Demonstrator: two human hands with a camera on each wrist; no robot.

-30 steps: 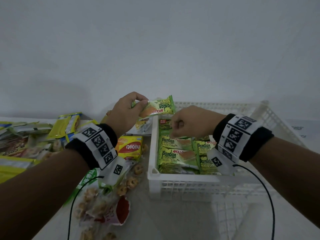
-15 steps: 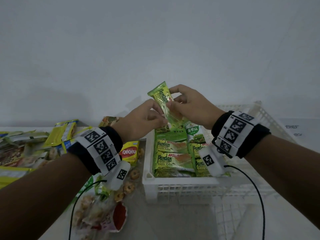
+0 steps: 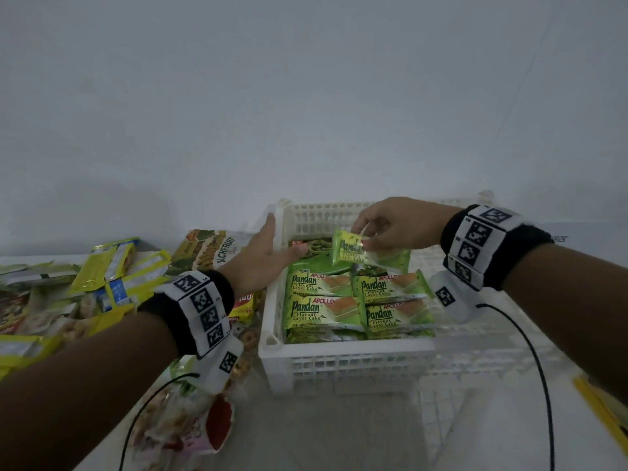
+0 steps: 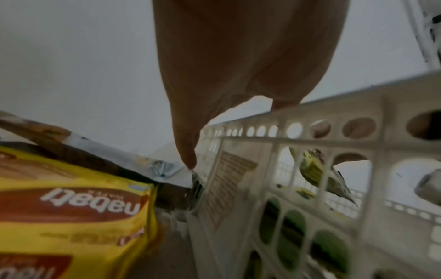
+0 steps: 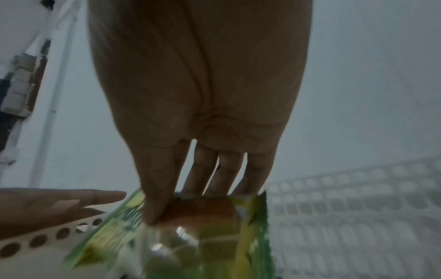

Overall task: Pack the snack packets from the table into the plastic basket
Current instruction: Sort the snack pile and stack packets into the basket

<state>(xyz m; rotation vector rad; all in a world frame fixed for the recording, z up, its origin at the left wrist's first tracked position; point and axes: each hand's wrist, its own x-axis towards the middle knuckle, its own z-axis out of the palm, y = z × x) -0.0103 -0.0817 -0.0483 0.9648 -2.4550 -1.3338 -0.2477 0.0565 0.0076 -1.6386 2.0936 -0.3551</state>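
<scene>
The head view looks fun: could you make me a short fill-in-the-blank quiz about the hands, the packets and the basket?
1. The right hand pinches a green ____ cake packet over the white basket.
2. The left hand, fingers straight, lies along the basket's ____ wall.
3. The yellow Nabati packet lies ____ the basket.
4. The packets already packed are mostly ____ in colour.

Missing words: Pandan; left; outside; green

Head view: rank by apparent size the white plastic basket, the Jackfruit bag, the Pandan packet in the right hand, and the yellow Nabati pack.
1. white plastic basket
2. Jackfruit bag, partly hidden by the left hand
3. Pandan packet, held by the right hand

Yellow Nabati pack: mostly hidden behind the left wrist, so unranked.
</scene>
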